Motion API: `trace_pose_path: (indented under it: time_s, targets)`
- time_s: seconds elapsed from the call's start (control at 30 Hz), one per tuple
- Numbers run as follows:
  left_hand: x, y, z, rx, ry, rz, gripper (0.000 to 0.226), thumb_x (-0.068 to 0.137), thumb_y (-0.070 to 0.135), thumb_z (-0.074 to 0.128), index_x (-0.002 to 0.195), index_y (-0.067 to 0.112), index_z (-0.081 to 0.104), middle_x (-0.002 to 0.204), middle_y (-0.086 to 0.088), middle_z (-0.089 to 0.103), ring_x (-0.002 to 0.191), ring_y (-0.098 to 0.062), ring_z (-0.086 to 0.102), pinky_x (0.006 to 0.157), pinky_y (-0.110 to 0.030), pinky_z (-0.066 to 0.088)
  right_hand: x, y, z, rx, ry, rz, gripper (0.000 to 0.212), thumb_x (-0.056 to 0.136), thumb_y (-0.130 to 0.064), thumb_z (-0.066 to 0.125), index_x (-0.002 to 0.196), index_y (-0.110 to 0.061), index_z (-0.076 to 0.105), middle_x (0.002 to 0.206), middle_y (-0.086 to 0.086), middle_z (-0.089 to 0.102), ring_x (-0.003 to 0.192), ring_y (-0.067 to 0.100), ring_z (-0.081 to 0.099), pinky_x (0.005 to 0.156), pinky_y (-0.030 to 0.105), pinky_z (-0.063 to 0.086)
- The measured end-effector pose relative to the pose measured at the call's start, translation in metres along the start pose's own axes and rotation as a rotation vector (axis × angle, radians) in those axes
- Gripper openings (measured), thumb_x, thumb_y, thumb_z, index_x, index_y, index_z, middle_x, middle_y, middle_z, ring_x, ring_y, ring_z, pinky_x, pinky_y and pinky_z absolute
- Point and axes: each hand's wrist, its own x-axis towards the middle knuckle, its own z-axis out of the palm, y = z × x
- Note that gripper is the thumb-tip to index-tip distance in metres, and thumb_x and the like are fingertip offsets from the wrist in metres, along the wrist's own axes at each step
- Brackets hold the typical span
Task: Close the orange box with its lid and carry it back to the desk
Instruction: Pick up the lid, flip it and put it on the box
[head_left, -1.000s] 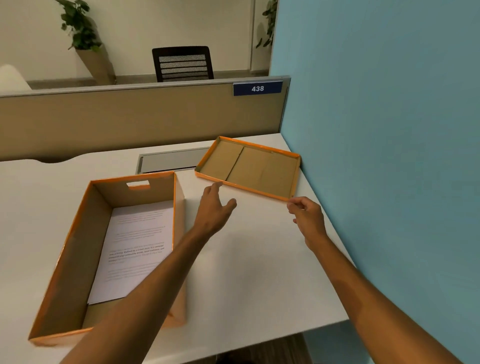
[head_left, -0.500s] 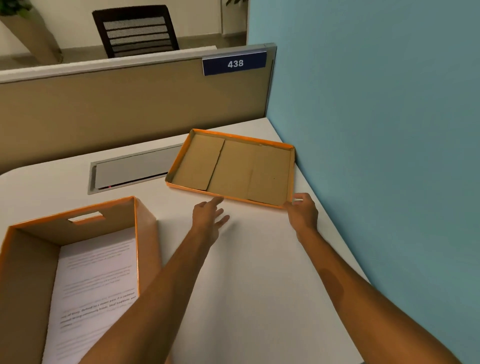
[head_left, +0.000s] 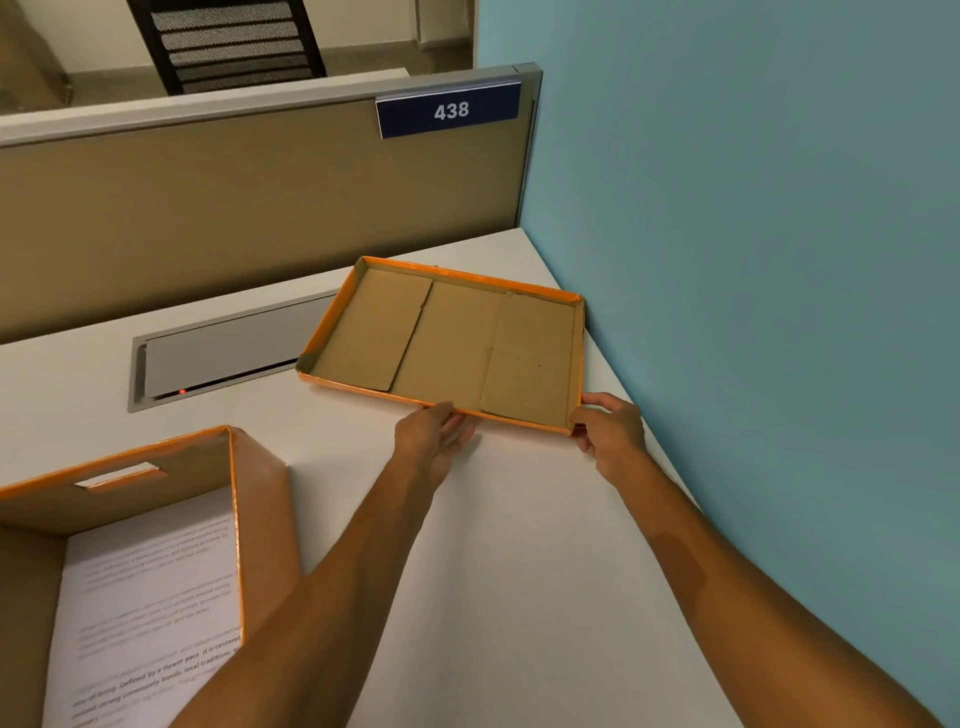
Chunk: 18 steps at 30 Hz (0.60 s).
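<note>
The orange lid (head_left: 447, 343) lies upside down at the back right of the white desk, its brown cardboard inside facing up. My left hand (head_left: 434, 447) holds its near rim around the middle, fingers curled under the edge. My right hand (head_left: 610, 431) grips the near right corner of the lid. The open orange box (head_left: 236, 519) stands at the lower left, with printed sheets of paper (head_left: 150, 613) lying inside it. Both arms stretch forward across the desk.
A teal wall (head_left: 753, 312) runs close along the right side of the lid. A tan partition (head_left: 234, 208) with a "438" plate (head_left: 449, 110) closes the back. A grey cable hatch (head_left: 223, 358) is set in the white desk (head_left: 519, 597) left of the lid. A black chair (head_left: 228, 44) stands beyond.
Both hands have reached forward to the lid's near edge and closed on it. The view has shifted closer and to the right, so the box sits lower left.
</note>
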Motion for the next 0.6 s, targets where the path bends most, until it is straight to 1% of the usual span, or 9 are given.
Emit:
trace_pose_path:
  time_s: [0.1,0.17,0.27,0.33,0.4,0.43,0.47,0.53,0.6]
  targets:
    - [-0.006,0.004,-0.002,-0.044,-0.066,0.056,0.027,0.096,-0.002,0.053,0.123,-0.001,0.058,0.117,-0.019,0.067,0.109,-0.034,0.066,0.092,-0.051,0.056,-0.009,-0.010,-0.006,0.038,-0.070,-0.020,0.028,0.077,0.005,0.068,0.101,-0.008,0.073,0.080,0.018,0.068,0.062,0.025,0.058,0.054,0.029,0.049]
    - [-0.014,0.008,-0.001,-0.096,-0.088,0.088,0.035,0.098,-0.001,0.052,0.133,-0.001,0.051,0.123,-0.021,0.063,0.112,-0.036,0.064,0.088,-0.051,0.058,-0.016,-0.016,-0.008,0.046,-0.109,-0.035,0.024,0.078,0.004,0.069,0.098,-0.009,0.072,0.074,0.016,0.067,0.061,0.024,0.060,0.053,0.028,0.051]
    - [-0.026,0.018,0.004,-0.092,-0.085,0.159,0.042,0.096,0.000,0.055,0.137,-0.002,0.045,0.118,-0.023,0.062,0.105,-0.037,0.066,0.085,-0.053,0.059,-0.028,-0.023,-0.010,0.046,-0.143,-0.067,0.016,0.081,0.001,0.070,0.092,-0.011,0.069,0.077,0.015,0.069,0.064,0.024,0.063,0.054,0.029,0.055]
    - [-0.035,0.026,0.008,-0.044,-0.052,0.210,0.044,0.094,0.000,0.060,0.136,-0.001,0.046,0.112,-0.023,0.065,0.099,-0.036,0.070,0.083,-0.051,0.061,-0.034,-0.027,-0.013,0.029,-0.170,-0.090,0.013,0.083,-0.004,0.071,0.094,-0.011,0.068,0.081,0.016,0.070,0.067,0.024,0.066,0.055,0.030,0.056]
    - [-0.044,0.033,0.011,-0.010,-0.003,0.248,0.042,0.092,0.002,0.063,0.132,0.001,0.048,0.108,-0.021,0.067,0.093,-0.035,0.072,0.080,-0.048,0.062,-0.042,-0.030,-0.014,-0.037,-0.181,-0.121,0.017,0.084,-0.012,0.072,0.101,-0.010,0.069,0.085,0.014,0.074,0.070,0.023,0.069,0.059,0.032,0.058]
    - [-0.049,0.036,0.012,0.001,0.012,0.267,0.040,0.092,0.003,0.063,0.129,0.002,0.049,0.107,-0.021,0.067,0.091,-0.034,0.073,0.078,-0.047,0.063,-0.046,-0.030,-0.015,-0.116,-0.152,-0.166,0.022,0.084,-0.019,0.071,0.105,-0.011,0.069,0.091,0.012,0.075,0.074,0.022,0.070,0.063,0.034,0.058]
    - [-0.054,0.039,0.013,0.014,0.023,0.287,0.038,0.091,0.004,0.064,0.127,0.003,0.049,0.109,-0.021,0.066,0.090,-0.034,0.073,0.078,-0.046,0.063,-0.051,-0.030,-0.015,-0.223,-0.094,-0.250,0.028,0.084,-0.025,0.070,0.109,-0.012,0.068,0.098,0.010,0.074,0.081,0.021,0.069,0.068,0.034,0.057]
    - [-0.067,0.043,0.013,0.047,0.035,0.324,0.040,0.091,0.007,0.066,0.128,0.003,0.050,0.112,-0.022,0.067,0.093,-0.035,0.073,0.080,-0.047,0.062,-0.063,-0.028,-0.019,-0.408,0.018,-0.543,0.038,0.084,-0.036,0.070,0.116,-0.015,0.065,0.108,0.003,0.068,0.096,0.019,0.064,0.079,0.034,0.052]
    - [-0.081,0.048,0.014,0.063,0.041,0.368,0.041,0.090,0.008,0.068,0.127,0.005,0.051,0.112,-0.022,0.069,0.093,-0.035,0.074,0.080,-0.047,0.062,-0.078,-0.025,-0.022,-0.529,0.010,-0.863,0.048,0.083,-0.043,0.073,0.121,-0.014,0.064,0.114,0.003,0.062,0.105,0.020,0.057,0.085,0.035,0.049]
